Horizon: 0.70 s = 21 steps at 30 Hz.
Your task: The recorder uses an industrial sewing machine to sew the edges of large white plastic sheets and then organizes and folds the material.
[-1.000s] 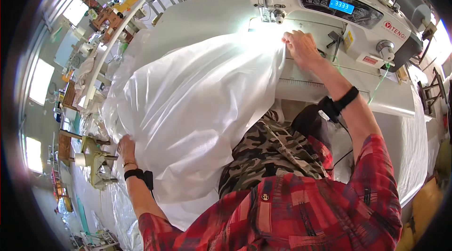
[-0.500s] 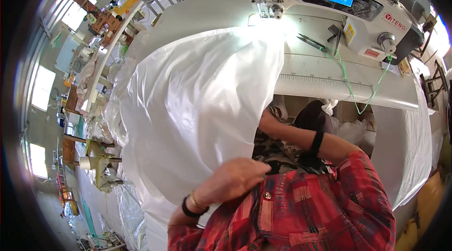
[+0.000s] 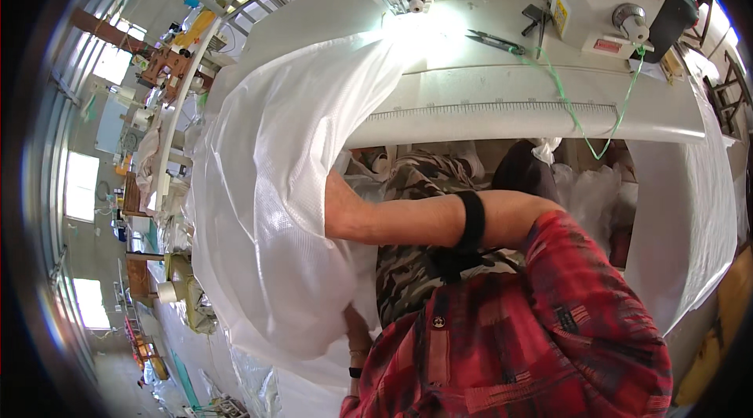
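Note:
A large sheet of white woven plastic fabric (image 3: 274, 151) hangs off the left of the sewing table (image 3: 502, 81), its upper end under the brightly lit needle area of the sewing machine (image 3: 588, 6). My right hand (image 3: 339, 202) reaches left across my lap and passes behind the fabric's right edge, its fingers covered. Lower down, my left hand (image 3: 354, 325) goes in behind the fabric's lower part; its fingers are hidden too. Whether either hand grips the sheet does not show.
Black thread snips (image 3: 496, 42) and a small dark metal piece (image 3: 535, 19) lie on the table. Green thread (image 3: 561, 92) loops over its front edge. More white sheeting (image 3: 682, 214) hangs at the right. A bench with machines (image 3: 169, 73) stands far left.
My right arm has moved left and reached behind the fabric. The left hand, earlier in front of my body, has gone down behind the sheet. The fabric's right edge has shifted left.

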Motion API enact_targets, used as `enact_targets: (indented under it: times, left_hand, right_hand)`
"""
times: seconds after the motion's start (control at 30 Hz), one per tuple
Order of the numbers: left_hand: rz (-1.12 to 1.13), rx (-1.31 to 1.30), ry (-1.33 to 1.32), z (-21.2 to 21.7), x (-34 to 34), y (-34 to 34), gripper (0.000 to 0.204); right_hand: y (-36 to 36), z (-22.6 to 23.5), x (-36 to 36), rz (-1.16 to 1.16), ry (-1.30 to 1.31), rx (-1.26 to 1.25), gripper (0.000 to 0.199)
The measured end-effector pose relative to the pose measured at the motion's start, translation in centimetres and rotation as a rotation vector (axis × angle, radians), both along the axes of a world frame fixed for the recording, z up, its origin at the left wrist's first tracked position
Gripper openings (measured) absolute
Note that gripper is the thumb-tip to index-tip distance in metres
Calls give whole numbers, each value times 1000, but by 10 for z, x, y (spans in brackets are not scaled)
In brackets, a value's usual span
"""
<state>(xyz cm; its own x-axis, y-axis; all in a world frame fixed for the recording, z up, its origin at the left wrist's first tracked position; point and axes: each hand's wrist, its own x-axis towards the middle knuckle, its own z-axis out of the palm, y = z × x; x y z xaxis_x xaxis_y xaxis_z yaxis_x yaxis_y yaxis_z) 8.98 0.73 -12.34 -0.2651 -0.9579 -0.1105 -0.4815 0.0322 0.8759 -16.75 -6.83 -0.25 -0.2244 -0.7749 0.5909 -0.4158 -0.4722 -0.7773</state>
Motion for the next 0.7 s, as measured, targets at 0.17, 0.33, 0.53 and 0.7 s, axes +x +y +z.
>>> enact_targets:
  times: [0.17,0.33,0.53,0.7]
  left_hand:
    - [232,-298,75,64,19,-17,60]
    - [340,-807,44,168,32,-51,61]
    - [494,-1367,-114,284,51,-102,62]
    - [647,-1678,-288,355,65,-134,63]
  right_hand:
    - [45,-4,-22,345,-278,78,26]
    - [36,-71,-39,435,-352,422,27]
    - [-6,-118,-48,34,-97,477,30]
    - [-39,-57,-21,197,-503,60,27]
